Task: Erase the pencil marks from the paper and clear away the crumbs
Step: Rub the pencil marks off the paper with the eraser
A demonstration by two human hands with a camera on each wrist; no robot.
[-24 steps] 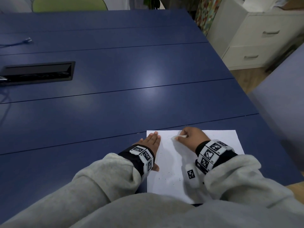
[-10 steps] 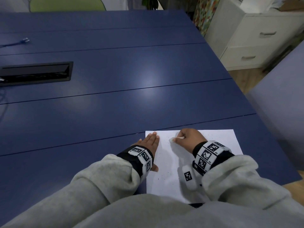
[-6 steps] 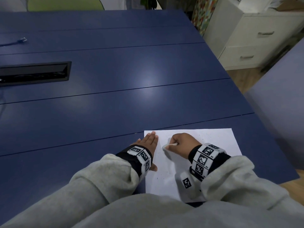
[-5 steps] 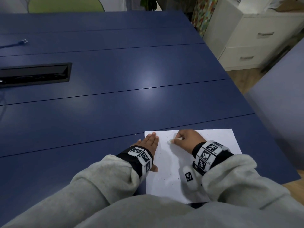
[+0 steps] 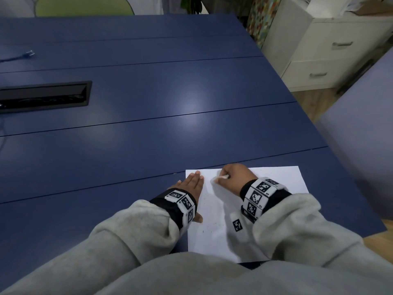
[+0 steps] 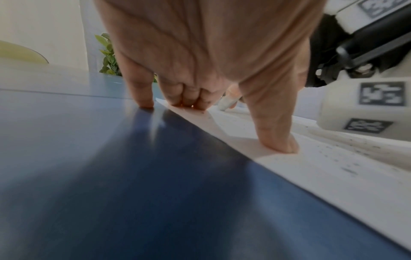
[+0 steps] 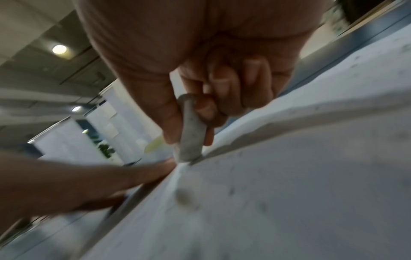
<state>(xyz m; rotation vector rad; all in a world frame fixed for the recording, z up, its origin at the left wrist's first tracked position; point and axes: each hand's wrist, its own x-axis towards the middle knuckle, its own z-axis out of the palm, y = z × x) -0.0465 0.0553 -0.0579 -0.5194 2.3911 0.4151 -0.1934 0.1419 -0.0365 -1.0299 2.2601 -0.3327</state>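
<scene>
White paper (image 5: 276, 182) lies at the near right edge of the blue table (image 5: 148, 124), speckled with dark crumbs (image 6: 349, 169). The left hand (image 5: 191, 188) presses its left border with straight, flat fingers. The right hand (image 5: 234, 177) pinches an eraser (image 7: 190, 135), its tip on the sheet's upper left part, a little nearer the top edge than half a second ago. Pale drawers (image 5: 331, 52) stand beyond.
</scene>
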